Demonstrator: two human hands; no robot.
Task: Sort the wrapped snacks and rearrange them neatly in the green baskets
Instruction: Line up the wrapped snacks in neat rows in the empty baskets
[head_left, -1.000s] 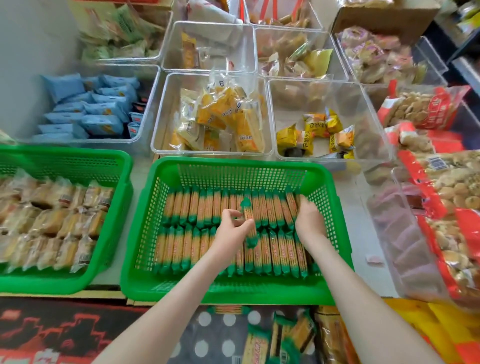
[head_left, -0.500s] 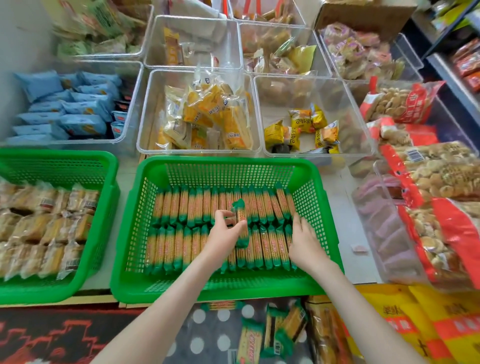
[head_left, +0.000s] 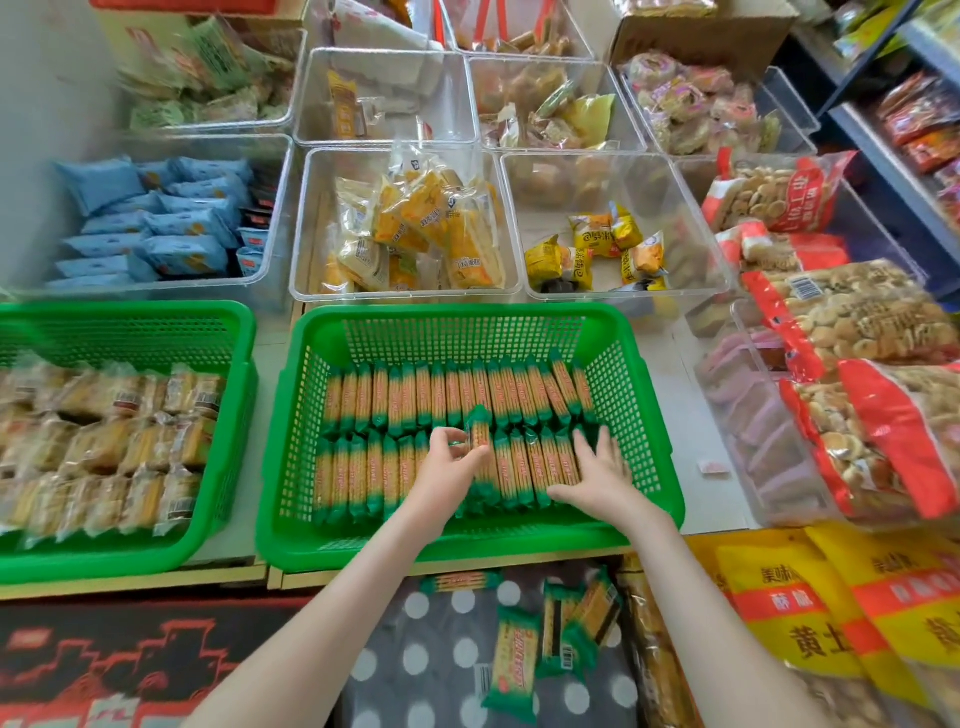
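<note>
My left hand (head_left: 447, 467) pinches one green-ended cracker pack (head_left: 479, 427) proud of the near row (head_left: 524, 457) in the middle green basket (head_left: 452, 314), my right hand (head_left: 597, 473) pressing flat-fingered on that row's end; both rows look nearly full, but loose packs (head_left: 514, 660) wait on the dotted cloth (head_left: 415, 660).

the left hand (head_left: 444, 467) covers the lower end of the biscuit pack (head_left: 479, 427) it pinches, and hides several packs of the front row (head_left: 363, 478) in the middle basket (head_left: 457, 314). the right hand (head_left: 597, 478) lies flat over the right end of that row, hiding the near halves there. print on the packs is too small to read. the left basket (head_left: 130, 312) runs off the left edge, its cakes (head_left: 104, 452) blurred. the yellow bags (head_left: 779, 597) are cut by the right and bottom edges.
</note>
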